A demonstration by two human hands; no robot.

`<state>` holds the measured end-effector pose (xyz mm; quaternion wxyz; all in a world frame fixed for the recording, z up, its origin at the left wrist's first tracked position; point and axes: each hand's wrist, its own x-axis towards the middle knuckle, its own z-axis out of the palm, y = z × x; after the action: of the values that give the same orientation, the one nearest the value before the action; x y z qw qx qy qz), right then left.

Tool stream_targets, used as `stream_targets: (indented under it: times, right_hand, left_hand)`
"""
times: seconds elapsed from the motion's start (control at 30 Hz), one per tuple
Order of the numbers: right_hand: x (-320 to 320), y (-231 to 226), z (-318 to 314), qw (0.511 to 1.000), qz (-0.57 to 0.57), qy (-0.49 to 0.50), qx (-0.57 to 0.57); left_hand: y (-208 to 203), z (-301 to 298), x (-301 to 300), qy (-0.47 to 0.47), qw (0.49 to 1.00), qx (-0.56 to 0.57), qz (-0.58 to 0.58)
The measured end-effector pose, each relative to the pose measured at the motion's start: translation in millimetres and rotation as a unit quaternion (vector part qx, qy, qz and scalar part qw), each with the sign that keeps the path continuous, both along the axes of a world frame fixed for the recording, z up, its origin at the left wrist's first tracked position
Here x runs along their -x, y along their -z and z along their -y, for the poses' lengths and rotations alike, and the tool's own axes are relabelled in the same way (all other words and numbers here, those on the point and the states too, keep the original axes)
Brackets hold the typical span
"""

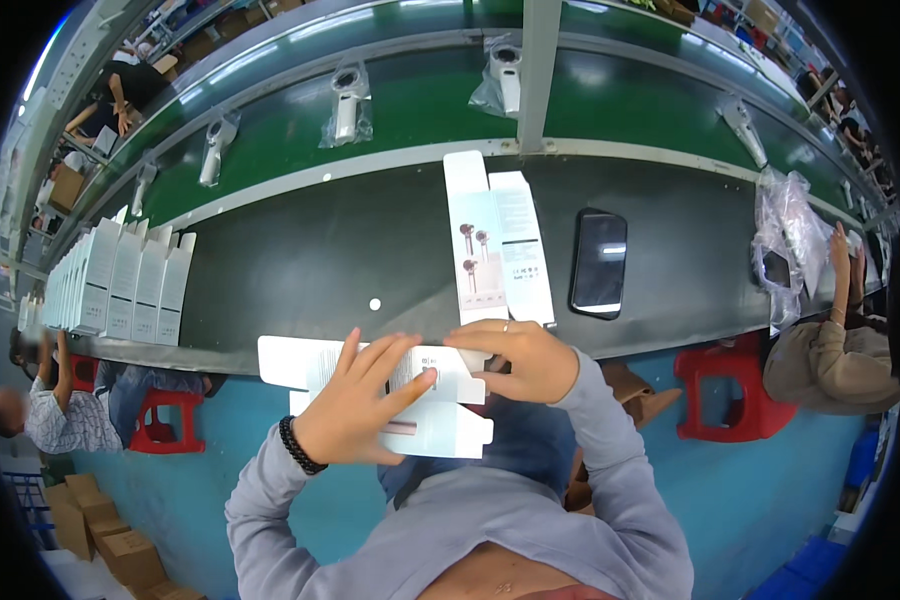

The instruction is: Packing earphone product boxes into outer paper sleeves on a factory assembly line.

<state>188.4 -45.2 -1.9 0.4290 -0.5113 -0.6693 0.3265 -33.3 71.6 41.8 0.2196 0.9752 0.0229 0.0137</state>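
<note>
Head view: carton (445, 425) apparently beneath left hand (352, 405)

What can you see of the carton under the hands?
The carton looks like thin printed card, mostly white with a pale blue tint on the lower panel and dark print above. End flaps stick out, and a fold seems to run lengthwise. It looks flattened, lying crosswise at the table's near edge and overhanging the lap. The left hand, fingers spread, covers its middle; the right hand is at its upper right end, grip unclear.
</note>
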Motion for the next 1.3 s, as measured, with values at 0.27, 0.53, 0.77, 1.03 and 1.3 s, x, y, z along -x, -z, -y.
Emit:
stream_targets:
  times: [0.27,0.53,0.77,1.03,1.3]
  right_hand:
    - [13.8,8.6,-0.8,0.976,0.196,0.081,-0.055]
    - [28.6,31.1,8.8,0.934,-0.336,0.068,-0.101]
    - [98.1,48.8,-0.5,0.909,-0.34,0.242,0.006]
    - [75.6,53.0,0.4,0.901,-0.429,0.057,-0.001]
    - [53.2,36.2,9.6,0.945,-0.266,0.176,-0.068]
  left_hand:
    - [5.9,8.6,-8.2,0.025,0.999,0.027,0.012]
    - [-4.3,5.0,4.0,-0.28,0.885,0.242,0.284]
    - [21.0,22.4,-23.5,-0.434,0.746,0.428,0.267]
    - [82.4,11.1,13.5,-0.085,0.707,0.662,0.236]
    - [67.3,31.5,-4.3,-0.288,0.729,0.538,0.309]
